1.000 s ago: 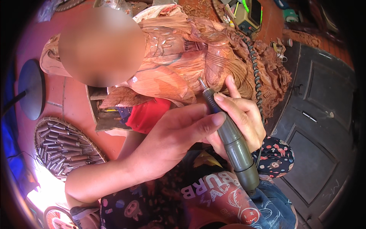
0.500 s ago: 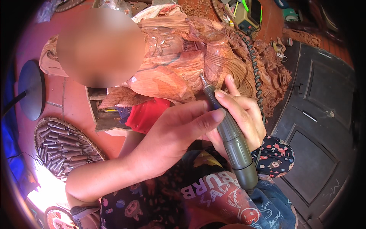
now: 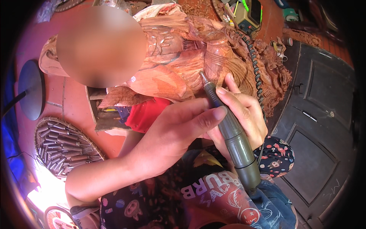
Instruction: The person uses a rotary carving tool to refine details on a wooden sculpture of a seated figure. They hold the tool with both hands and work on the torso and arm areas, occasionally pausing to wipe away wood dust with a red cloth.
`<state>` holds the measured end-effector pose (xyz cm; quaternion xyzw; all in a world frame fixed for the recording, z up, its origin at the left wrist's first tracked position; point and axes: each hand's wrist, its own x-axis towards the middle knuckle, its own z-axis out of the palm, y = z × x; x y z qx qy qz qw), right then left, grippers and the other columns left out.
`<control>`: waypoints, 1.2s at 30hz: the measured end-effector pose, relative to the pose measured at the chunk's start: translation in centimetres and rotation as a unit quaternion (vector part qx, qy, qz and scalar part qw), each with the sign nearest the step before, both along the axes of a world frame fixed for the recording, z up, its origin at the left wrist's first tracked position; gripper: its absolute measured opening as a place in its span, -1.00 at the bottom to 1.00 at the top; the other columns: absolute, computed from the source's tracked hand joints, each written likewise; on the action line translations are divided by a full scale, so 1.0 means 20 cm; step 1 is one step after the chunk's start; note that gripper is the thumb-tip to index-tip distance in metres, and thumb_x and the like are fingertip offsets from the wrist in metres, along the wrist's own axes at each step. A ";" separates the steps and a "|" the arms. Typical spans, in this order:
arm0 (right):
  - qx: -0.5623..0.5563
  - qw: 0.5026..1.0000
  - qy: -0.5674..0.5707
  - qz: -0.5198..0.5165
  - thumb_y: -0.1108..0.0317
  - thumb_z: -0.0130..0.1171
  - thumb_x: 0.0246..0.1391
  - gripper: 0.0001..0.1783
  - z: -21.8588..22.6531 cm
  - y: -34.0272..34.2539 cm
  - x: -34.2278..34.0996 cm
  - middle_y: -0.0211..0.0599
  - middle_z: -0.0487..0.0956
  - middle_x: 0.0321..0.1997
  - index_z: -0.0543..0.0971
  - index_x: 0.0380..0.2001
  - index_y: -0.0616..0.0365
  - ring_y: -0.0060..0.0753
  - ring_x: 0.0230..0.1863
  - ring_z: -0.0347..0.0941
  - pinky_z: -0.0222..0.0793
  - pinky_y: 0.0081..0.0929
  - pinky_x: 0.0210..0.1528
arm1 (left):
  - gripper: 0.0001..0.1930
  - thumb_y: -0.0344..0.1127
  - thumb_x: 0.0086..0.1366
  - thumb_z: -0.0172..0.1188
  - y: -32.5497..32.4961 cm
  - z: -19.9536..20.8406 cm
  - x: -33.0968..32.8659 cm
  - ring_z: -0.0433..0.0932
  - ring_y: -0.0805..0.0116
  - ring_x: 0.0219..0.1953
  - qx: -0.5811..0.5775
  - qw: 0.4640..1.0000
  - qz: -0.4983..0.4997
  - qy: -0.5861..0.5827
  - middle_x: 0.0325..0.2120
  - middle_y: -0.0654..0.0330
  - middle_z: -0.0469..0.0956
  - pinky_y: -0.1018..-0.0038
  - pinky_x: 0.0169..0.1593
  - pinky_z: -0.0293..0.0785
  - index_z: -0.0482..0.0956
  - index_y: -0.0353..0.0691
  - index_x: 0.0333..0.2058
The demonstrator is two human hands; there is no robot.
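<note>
A dark green rotary carving handpiece (image 3: 236, 139) slants across the middle, its thin metal bit (image 3: 203, 75) pointing up and left. My left hand (image 3: 187, 128) is closed on the handpiece's front part, thumb lying along the barrel. From the right side, my right hand (image 3: 248, 110) wraps it, with one finger reaching up toward the wood. Beyond the hands lies a large reddish-brown wood carving (image 3: 167, 78) with flowing folds. The bit's tip is at the folds; whether it touches them I cannot tell. Part of the carving is blurred out.
A woven basket (image 3: 101, 152) of wooden-handled carving tools stands at the left, below a dark round disc (image 3: 31, 89). A coiled black cord (image 3: 254, 63) runs over the carving near a control box (image 3: 249, 17). Dark panelled boards (image 3: 305, 122) lie at the right.
The handpiece's rear end has swung slightly to the right, and my fingers have shifted a little with it. The bit stays at nearly the same spot on the carving.
</note>
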<state>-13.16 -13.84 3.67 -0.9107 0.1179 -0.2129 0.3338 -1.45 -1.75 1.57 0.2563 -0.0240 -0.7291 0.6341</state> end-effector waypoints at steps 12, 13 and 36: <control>-0.017 1.000 -0.005 -0.003 0.48 0.34 -0.21 -0.58 0.00 0.02 0.00 -0.08 0.59 -0.32 0.60 -0.18 0.39 -0.20 -0.26 0.57 0.37 0.00 0.19 | -0.67 -0.17 0.43 0.00 0.03 0.04 -0.01 0.48 0.54 -0.20 0.024 0.999 -0.002 0.024 -0.31 0.22 0.53 0.55 -0.06 0.38 0.47 -0.40 -0.13; -0.018 1.000 0.000 -0.002 0.49 0.33 -0.22 -0.58 0.00 0.02 -0.01 -0.08 0.59 -0.32 0.60 -0.18 0.39 -0.19 -0.25 0.57 0.36 0.01 0.19 | -0.68 -0.17 0.43 0.01 0.03 0.05 -0.02 0.44 0.61 -0.24 0.027 0.999 0.012 0.034 -0.36 0.28 0.52 0.61 -0.11 0.36 0.50 -0.38 -0.17; 0.066 0.996 -0.023 0.054 0.44 0.41 -0.14 -0.52 0.02 -0.11 0.01 -0.05 0.59 -0.26 0.55 -0.09 0.36 -0.21 -0.19 0.58 0.30 0.08 0.22 | -0.78 -0.21 0.37 0.13 -0.02 0.04 -0.08 0.24 0.77 -0.47 0.008 0.999 0.010 0.034 -0.51 0.47 0.39 0.71 -0.45 0.15 0.47 -0.28 -0.28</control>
